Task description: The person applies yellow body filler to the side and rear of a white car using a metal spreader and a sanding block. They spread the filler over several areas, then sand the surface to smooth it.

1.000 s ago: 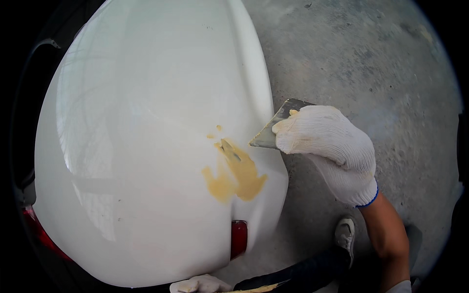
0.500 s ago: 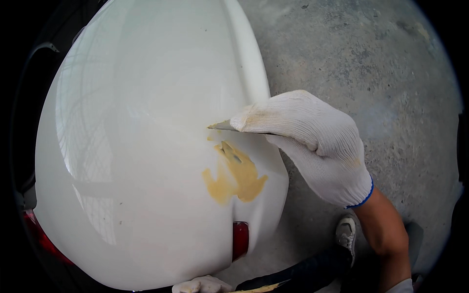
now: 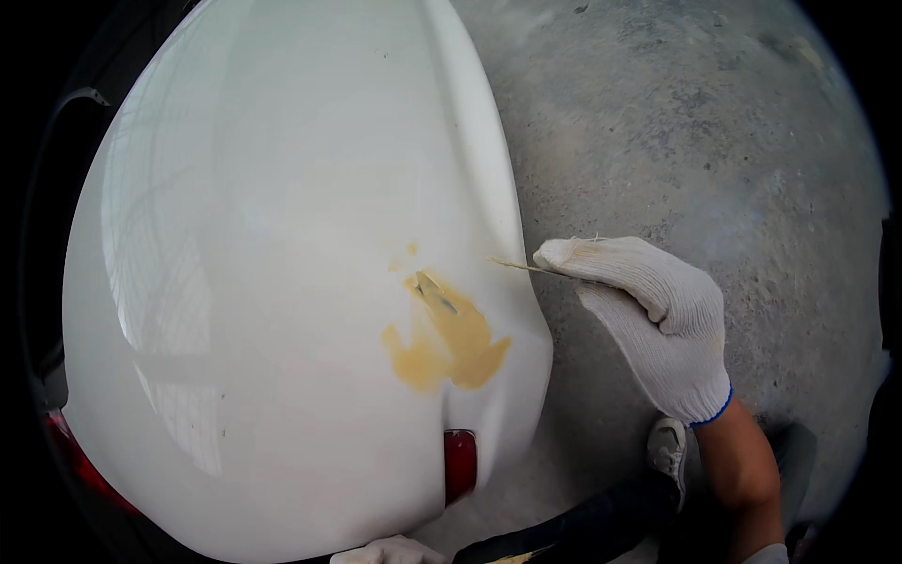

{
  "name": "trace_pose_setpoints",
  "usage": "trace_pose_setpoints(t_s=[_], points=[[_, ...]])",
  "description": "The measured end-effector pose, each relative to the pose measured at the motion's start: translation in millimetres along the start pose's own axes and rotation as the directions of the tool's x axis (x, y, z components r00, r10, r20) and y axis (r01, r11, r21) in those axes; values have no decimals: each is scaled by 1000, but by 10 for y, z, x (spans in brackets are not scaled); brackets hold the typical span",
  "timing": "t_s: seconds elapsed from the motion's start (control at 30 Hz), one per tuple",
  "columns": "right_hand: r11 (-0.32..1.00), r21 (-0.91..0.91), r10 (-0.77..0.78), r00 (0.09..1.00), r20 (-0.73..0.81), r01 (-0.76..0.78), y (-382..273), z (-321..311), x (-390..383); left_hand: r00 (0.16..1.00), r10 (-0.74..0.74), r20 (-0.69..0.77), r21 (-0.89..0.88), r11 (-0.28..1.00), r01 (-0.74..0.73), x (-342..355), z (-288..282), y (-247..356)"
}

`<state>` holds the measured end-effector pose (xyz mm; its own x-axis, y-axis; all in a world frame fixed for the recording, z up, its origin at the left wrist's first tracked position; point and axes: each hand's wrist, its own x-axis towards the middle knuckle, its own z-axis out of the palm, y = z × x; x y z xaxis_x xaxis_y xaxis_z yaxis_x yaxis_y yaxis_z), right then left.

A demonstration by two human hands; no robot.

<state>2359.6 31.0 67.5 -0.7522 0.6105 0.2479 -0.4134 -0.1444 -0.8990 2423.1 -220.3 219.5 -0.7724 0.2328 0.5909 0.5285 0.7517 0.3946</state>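
Note:
A glossy white car bumper (image 3: 282,282) fills the left and middle of the view. On its right part lies a patch of yellow body filler (image 3: 460,343), with bare grey showing near its top and small dabs above it. My right hand (image 3: 653,315), in a white knit glove, pinches a thin putty knife (image 3: 526,267) seen nearly edge-on, yellowish filler along its edge. The blade is right of the patch, over the bumper's edge. At the lower edge my gloved left hand (image 3: 387,551) shows only curled knuckles; beside it a filler-smeared edge (image 3: 520,557) peeks out, mostly cut off.
A red reflector (image 3: 460,465) is set in the bumper below the patch, and a red lamp (image 3: 86,465) shows at the far left. Grey concrete floor (image 3: 648,122) lies to the right. My shoe (image 3: 667,451) and dark trouser leg (image 3: 583,522) are at lower right.
My right hand has moved right and slightly down with the putty knife, away from the spot above the patch. The blade now looks thinner, turned edge-on. My left hand has dropped slightly.

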Motion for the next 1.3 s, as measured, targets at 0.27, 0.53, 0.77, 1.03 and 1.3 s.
trace_pose_setpoints(t_s=[0.27, 0.53, 0.77, 1.03, 1.3], points=[[987, -6, -158, 986, 49, 158, 210, 9, -175, 1000, 9, 17, -3, 1000, -8, -4, -18, -7], [982, -12, -190, 982, -8, 190, 159, 233, -360, 999, -7, 42, -51, 999, 10, -8, -21, -26], [996, -53, 70, 994, -81, -74, 98, 40, -782, 997, -59, 40, -167, 984, 65, -75, -150, -80], [664, 612, 333, 903, 272, -429, -327, -317, -1257, 906, -288, 311, -189, 915, 356, 7, -9, 120], [905, -71, 425, 887, 179, -419, -815, -536, -1099, 931, -346, 115, -296, 883, 364, 181, 106, 328]])
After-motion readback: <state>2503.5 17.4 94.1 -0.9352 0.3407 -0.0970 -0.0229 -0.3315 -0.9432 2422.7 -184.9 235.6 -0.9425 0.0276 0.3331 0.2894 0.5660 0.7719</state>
